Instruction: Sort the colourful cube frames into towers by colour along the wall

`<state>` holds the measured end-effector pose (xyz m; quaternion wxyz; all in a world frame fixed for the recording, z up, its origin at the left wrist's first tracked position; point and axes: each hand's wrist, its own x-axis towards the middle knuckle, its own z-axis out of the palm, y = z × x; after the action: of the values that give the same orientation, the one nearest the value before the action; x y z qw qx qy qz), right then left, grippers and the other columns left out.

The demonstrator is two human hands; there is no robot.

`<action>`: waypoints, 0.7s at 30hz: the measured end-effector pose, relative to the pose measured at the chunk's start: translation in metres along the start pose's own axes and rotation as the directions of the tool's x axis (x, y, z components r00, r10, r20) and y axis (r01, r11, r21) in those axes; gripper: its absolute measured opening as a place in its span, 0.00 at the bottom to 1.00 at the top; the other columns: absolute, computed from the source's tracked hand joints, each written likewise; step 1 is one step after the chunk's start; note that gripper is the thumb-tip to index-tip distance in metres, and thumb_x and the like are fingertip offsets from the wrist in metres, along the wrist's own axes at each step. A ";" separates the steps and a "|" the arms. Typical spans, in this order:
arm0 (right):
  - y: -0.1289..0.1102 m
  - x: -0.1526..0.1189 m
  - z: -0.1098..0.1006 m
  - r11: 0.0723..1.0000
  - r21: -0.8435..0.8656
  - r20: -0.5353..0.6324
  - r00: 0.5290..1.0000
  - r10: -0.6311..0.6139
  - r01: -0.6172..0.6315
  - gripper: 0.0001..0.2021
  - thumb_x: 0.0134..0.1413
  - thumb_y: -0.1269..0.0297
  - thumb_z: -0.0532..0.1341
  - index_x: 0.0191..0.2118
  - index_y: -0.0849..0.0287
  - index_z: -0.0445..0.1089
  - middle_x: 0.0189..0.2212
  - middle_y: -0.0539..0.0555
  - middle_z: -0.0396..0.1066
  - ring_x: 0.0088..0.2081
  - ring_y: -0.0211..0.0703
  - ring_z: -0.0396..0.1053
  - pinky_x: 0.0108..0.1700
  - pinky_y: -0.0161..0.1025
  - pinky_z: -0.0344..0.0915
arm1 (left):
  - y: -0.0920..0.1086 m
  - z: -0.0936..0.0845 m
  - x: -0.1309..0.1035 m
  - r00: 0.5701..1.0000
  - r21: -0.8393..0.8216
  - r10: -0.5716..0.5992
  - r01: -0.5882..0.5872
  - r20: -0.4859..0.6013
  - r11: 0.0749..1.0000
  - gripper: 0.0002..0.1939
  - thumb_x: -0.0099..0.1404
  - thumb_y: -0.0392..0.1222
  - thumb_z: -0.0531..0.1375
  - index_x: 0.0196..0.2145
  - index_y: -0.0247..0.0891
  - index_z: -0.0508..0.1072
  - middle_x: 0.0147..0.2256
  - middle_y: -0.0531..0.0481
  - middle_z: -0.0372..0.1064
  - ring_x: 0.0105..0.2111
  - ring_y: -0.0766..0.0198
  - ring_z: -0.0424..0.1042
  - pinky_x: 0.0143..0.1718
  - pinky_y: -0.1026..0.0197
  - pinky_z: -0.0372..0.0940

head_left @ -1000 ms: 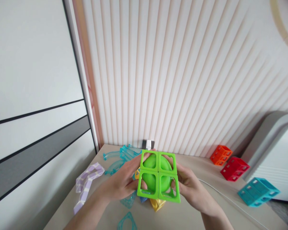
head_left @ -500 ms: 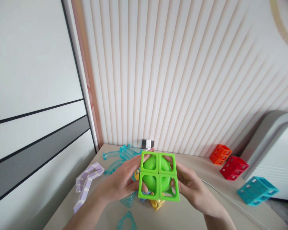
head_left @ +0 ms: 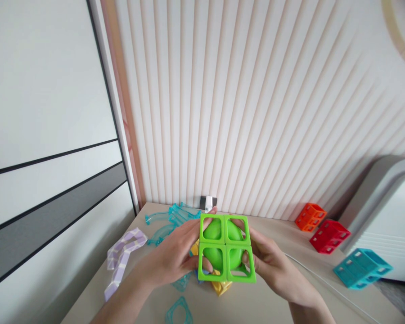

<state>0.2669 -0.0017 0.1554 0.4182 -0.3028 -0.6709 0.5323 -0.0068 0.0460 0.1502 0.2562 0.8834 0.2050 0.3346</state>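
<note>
A bright green block structure (head_left: 225,244), with four square openings facing me and rounded green shapes inside, is held up over the table between both hands. My left hand (head_left: 177,252) grips its left side, the thumb reaching into the lower left opening. On the right side my right hand (head_left: 270,261) is closed round it, fingertips showing through the openings. Beneath and behind the structure lie yellow pieces (head_left: 220,288) and a bit of blue, partly hidden by it.
Clear teal pieces (head_left: 180,215) and a lilac checked strip (head_left: 123,256) lie at left, a teal ring piece (head_left: 178,311) in front. At right stand orange (head_left: 309,217), red (head_left: 329,236) and teal (head_left: 362,268) blocks, a white cable (head_left: 324,279) and a grey-white appliance (head_left: 388,216).
Both hands and the green structure have shifted slightly to the right. The grip looks the same, and the things on the table have not moved.
</note>
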 end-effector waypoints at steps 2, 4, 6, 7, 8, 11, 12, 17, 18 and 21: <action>0.002 0.000 -0.001 1.000 -0.013 -0.009 1.000 0.000 0.000 0.31 0.66 0.52 0.62 0.71 0.45 0.57 0.68 0.57 0.62 0.67 0.55 0.61 0.62 0.46 0.66 | 0.002 -0.001 0.001 1.000 0.008 -0.005 0.005 -0.001 1.000 0.43 0.70 0.55 0.60 0.74 0.50 0.44 0.71 0.41 0.53 0.69 0.48 0.58 0.68 0.50 0.56; 0.003 0.000 -0.003 1.000 -0.030 -0.018 1.000 -0.007 0.006 0.31 0.66 0.54 0.63 0.71 0.45 0.57 0.67 0.57 0.63 0.66 0.55 0.63 0.62 0.46 0.65 | 0.004 -0.002 0.001 1.000 0.010 -0.010 0.010 0.005 1.000 0.43 0.71 0.54 0.60 0.74 0.50 0.42 0.72 0.41 0.52 0.69 0.48 0.57 0.68 0.50 0.56; 0.003 0.000 -0.003 0.999 -0.040 -0.019 1.000 -0.007 0.006 0.31 0.66 0.54 0.63 0.71 0.45 0.58 0.67 0.57 0.63 0.65 0.54 0.64 0.62 0.45 0.65 | 0.005 -0.003 0.001 1.000 0.008 -0.015 0.015 0.026 1.000 0.43 0.71 0.53 0.60 0.74 0.51 0.41 0.72 0.41 0.49 0.70 0.47 0.56 0.69 0.50 0.55; 0.003 0.001 -0.003 0.999 -0.037 -0.015 1.000 -0.004 0.004 0.31 0.66 0.54 0.63 0.71 0.45 0.58 0.67 0.57 0.64 0.65 0.54 0.64 0.62 0.45 0.65 | 0.006 -0.004 0.002 0.999 0.006 -0.016 0.016 0.036 1.000 0.44 0.71 0.53 0.60 0.74 0.51 0.40 0.73 0.42 0.48 0.70 0.47 0.55 0.69 0.49 0.54; 0.002 0.001 -0.003 1.000 -0.030 -0.010 1.000 -0.002 0.002 0.31 0.66 0.54 0.63 0.71 0.45 0.58 0.67 0.57 0.64 0.66 0.54 0.64 0.62 0.44 0.65 | 0.006 -0.004 0.002 0.999 0.003 -0.017 0.017 0.042 1.000 0.44 0.71 0.53 0.60 0.74 0.51 0.40 0.73 0.42 0.47 0.70 0.47 0.55 0.69 0.49 0.54; 0.002 0.002 -0.002 1.000 0.007 0.002 1.000 0.002 -0.002 0.31 0.65 0.52 0.63 0.71 0.46 0.58 0.66 0.57 0.65 0.67 0.54 0.61 0.63 0.46 0.64 | 0.007 -0.004 0.002 0.999 -0.009 -0.015 0.016 0.046 1.000 0.44 0.72 0.52 0.59 0.75 0.51 0.38 0.73 0.41 0.47 0.70 0.47 0.55 0.69 0.48 0.54; 0.002 0.002 -0.002 1.000 0.020 0.001 1.000 0.004 -0.004 0.31 0.65 0.51 0.63 0.71 0.46 0.59 0.66 0.57 0.65 0.68 0.55 0.60 0.63 0.47 0.64 | 0.008 -0.004 0.003 0.999 -0.013 -0.014 0.015 0.045 1.000 0.44 0.72 0.52 0.59 0.75 0.51 0.38 0.73 0.41 0.48 0.70 0.47 0.55 0.69 0.47 0.55; 0.000 0.003 0.000 0.999 0.048 -0.012 1.000 0.000 0.001 0.31 0.63 0.50 0.65 0.69 0.47 0.62 0.66 0.56 0.65 0.70 0.55 0.57 0.65 0.48 0.61 | 0.009 -0.004 0.003 0.999 -0.013 -0.022 0.022 0.036 1.000 0.44 0.72 0.53 0.59 0.75 0.50 0.38 0.72 0.40 0.49 0.70 0.46 0.55 0.69 0.46 0.54; -0.001 0.003 0.000 0.999 0.046 -0.012 1.000 -0.004 0.004 0.31 0.63 0.50 0.65 0.69 0.47 0.63 0.66 0.56 0.65 0.70 0.55 0.56 0.66 0.48 0.61 | 0.009 -0.004 0.003 0.999 -0.007 -0.022 0.022 0.034 1.000 0.44 0.72 0.54 0.59 0.75 0.49 0.38 0.72 0.40 0.49 0.70 0.46 0.55 0.69 0.47 0.54; -0.003 0.003 0.001 0.999 0.032 -0.008 1.000 -0.007 0.007 0.31 0.65 0.51 0.64 0.70 0.48 0.61 0.67 0.56 0.63 0.71 0.55 0.54 0.67 0.48 0.59 | 0.009 -0.004 0.003 0.999 0.018 -0.021 0.020 0.026 1.000 0.43 0.71 0.55 0.58 0.75 0.49 0.41 0.72 0.40 0.49 0.70 0.46 0.56 0.69 0.48 0.54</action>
<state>0.2646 -0.0003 0.1589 0.4275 -0.2959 -0.6617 0.5403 -0.0059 0.0417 0.1597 0.2543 0.8877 0.2137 0.3187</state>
